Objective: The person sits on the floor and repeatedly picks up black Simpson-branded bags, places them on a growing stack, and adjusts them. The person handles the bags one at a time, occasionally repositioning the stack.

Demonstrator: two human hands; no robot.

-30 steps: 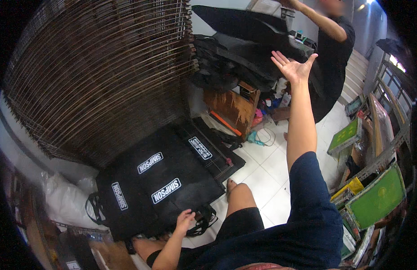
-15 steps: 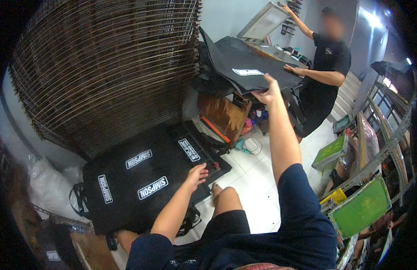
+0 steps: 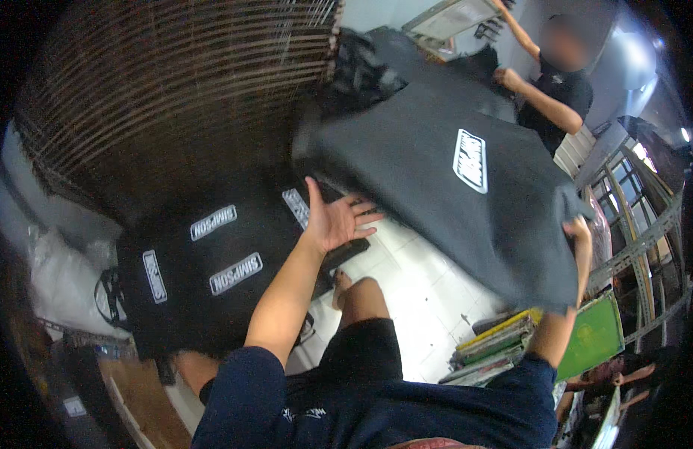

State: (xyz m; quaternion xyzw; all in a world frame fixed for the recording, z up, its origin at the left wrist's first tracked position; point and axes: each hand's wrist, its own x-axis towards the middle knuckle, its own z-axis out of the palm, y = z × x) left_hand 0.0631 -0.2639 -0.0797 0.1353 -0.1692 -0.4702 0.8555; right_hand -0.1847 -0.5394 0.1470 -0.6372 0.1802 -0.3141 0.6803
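A large black fabric sheet (image 3: 406,153) with a white printed label (image 3: 471,161) spreads through the air in front of me, blurred by motion. My right hand (image 3: 578,230) grips its right edge, thumb on top and the other fingers partly hidden. My left hand (image 3: 337,223) is held out with fingers spread and palm showing, beside the sheet's near left edge; whether they touch I cannot tell. To the left, a black fabric stack (image 3: 185,277) with several white printed labels lies flat at about knee height.
A tall rack of thin rods (image 3: 182,97) stands at the back left. A co-worker (image 3: 560,97) at the far right raises a framed screen (image 3: 451,19). Green-faced frames (image 3: 593,337) and a metal shelf (image 3: 646,251) stand at right. A white plastic bundle (image 3: 73,280) sits far left.
My right hand has pulled the sheet off the co-worker's table toward me and to the right. The left hand has risen and opened wide. The co-worker's lower hand has come off the sheet.
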